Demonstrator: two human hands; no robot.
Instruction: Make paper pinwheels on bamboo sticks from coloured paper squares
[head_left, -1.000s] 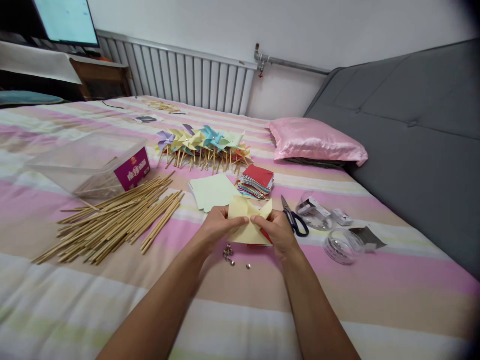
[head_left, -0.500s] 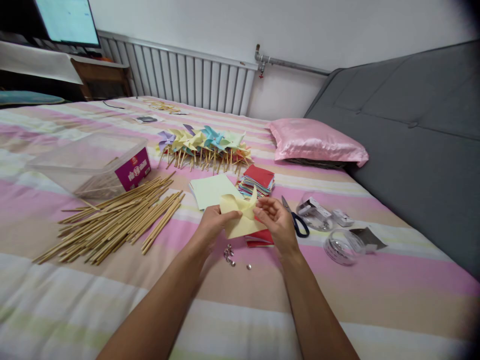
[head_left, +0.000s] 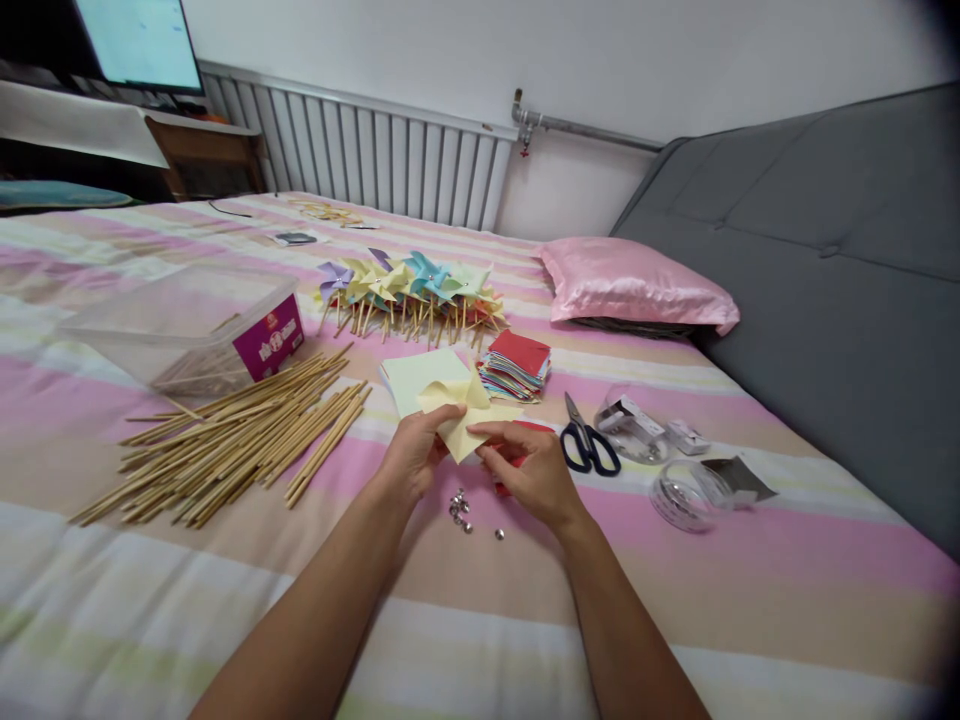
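Pale yellow folded paper pinwheel [head_left: 463, 417] held in both hands.
Left hand [head_left: 411, 455] pinches its left edge; right hand [head_left: 529, 472] grips its right edge above the striped bed [head_left: 750, 570], near small metal pins [head_left: 461, 506].

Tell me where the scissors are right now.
The scissors lie on the striped bed cover, just right of the right hand, between it and the clear tape rolls.
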